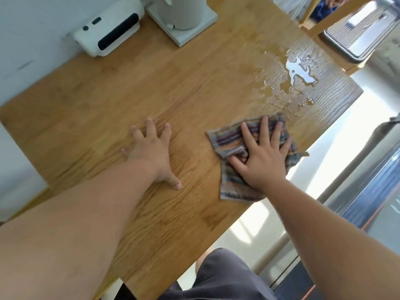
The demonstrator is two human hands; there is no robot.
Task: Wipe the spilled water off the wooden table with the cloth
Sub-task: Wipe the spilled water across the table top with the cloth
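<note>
Wooden worktop [104, 100] fills our view, with a white device [108, 32] and a white appliance base [184, 29] at its far edge. Our right hand [263, 158] lies flat with fingers spread on the striped cloth [229, 139], pressing it to the wood near the right edge. Just beyond the cloth, the spilled water [299, 71] glistens in puddles and droplets. Our left hand [151, 152] rests open, palm down on bare wood, apart from the cloth.

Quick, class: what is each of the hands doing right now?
Left hand: open, flat on the table.
Right hand: open, pressing the cloth.
</note>
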